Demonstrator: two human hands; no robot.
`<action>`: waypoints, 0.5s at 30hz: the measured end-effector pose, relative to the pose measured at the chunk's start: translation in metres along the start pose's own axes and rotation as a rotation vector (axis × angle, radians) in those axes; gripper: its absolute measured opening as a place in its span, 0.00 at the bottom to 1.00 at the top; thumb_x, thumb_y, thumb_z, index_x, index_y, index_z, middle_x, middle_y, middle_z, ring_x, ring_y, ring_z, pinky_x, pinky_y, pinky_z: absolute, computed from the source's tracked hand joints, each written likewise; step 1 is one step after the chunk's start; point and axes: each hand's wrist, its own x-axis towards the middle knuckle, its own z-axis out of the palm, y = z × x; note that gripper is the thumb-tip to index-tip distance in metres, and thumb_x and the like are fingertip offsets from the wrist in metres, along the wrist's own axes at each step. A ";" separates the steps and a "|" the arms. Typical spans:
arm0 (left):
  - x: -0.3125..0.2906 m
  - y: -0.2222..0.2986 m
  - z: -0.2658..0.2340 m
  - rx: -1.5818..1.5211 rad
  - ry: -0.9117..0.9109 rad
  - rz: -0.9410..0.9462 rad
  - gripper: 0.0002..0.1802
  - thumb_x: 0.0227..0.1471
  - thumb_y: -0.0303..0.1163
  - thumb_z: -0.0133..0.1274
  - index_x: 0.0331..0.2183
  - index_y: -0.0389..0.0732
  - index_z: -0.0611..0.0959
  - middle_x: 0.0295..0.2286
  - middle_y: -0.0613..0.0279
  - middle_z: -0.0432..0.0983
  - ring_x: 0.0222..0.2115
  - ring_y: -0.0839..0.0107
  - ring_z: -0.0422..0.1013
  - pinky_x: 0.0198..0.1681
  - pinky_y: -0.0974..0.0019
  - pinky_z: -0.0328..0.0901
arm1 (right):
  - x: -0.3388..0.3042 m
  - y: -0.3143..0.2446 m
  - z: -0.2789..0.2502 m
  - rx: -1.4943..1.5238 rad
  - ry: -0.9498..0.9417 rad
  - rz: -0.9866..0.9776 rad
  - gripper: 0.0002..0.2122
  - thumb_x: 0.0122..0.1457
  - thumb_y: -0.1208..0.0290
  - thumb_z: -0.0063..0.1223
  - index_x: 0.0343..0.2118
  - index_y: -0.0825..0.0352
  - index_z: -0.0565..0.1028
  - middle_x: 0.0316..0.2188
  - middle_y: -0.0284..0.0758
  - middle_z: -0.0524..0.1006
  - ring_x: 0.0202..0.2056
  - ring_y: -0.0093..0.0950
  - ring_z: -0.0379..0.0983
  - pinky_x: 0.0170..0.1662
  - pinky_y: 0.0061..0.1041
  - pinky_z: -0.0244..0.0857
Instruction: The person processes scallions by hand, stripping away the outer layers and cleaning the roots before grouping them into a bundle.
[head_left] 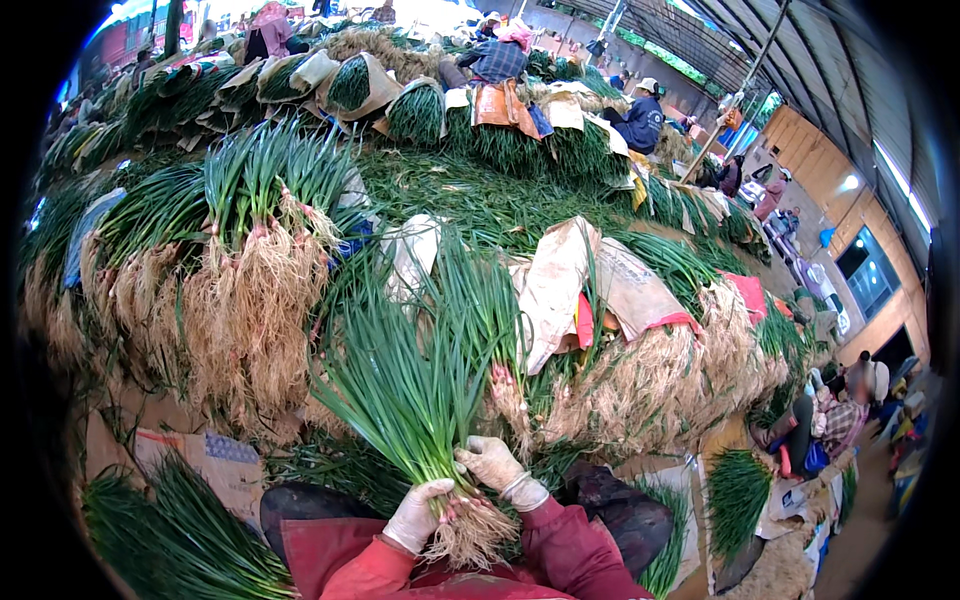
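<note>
A bunch of spring onions point(415, 390) stands tilted in front of me, long green leaves up and pale stringy roots point(470, 535) hanging toward my lap. My left hand point(415, 515), in a whitish glove, is closed on the lower stalks from the left side. From the right, my right hand point(493, 468), gloved the same way, has its fingers bent against the stems just above the roots; its fingertips are partly hidden among them. Just beyond the bunch, a few more spring onions with pinkish bulbs point(505, 385) lean against the pile.
Heaped spring onions with dangling roots point(250, 320) rise at the left. Sacks point(560, 290) cover part of the right-hand heap point(650, 385). Loose spring onions point(190, 530) lie at my lower left, and a green bundle point(738, 495) at the right. Another person point(840, 425) sits at the far right.
</note>
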 end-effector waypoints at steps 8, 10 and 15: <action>0.007 -0.003 0.010 -0.070 0.041 0.030 0.12 0.50 0.30 0.52 0.37 0.36 0.80 0.23 0.64 0.77 0.21 0.76 0.72 0.22 0.75 0.66 | -0.001 0.022 0.011 0.712 -0.068 0.226 0.08 0.63 0.63 0.47 0.30 0.60 0.71 0.20 0.19 0.67 0.15 0.10 0.56 0.16 0.10 0.48; 0.011 -0.009 0.012 -0.122 0.079 0.077 0.11 0.49 0.31 0.52 0.36 0.37 0.80 0.23 0.64 0.77 0.20 0.77 0.72 0.21 0.75 0.66 | -0.006 0.028 0.014 0.741 -0.057 0.190 0.12 0.65 0.58 0.44 0.31 0.60 0.71 0.18 0.18 0.65 0.15 0.09 0.55 0.15 0.10 0.46; 0.011 -0.009 0.015 -0.138 0.062 0.106 0.13 0.50 0.32 0.52 0.37 0.36 0.79 0.25 0.61 0.79 0.20 0.77 0.73 0.19 0.77 0.65 | -0.015 0.021 0.017 0.625 0.033 0.088 0.15 0.65 0.54 0.41 0.33 0.61 0.72 0.16 0.17 0.62 0.15 0.09 0.54 0.17 0.11 0.48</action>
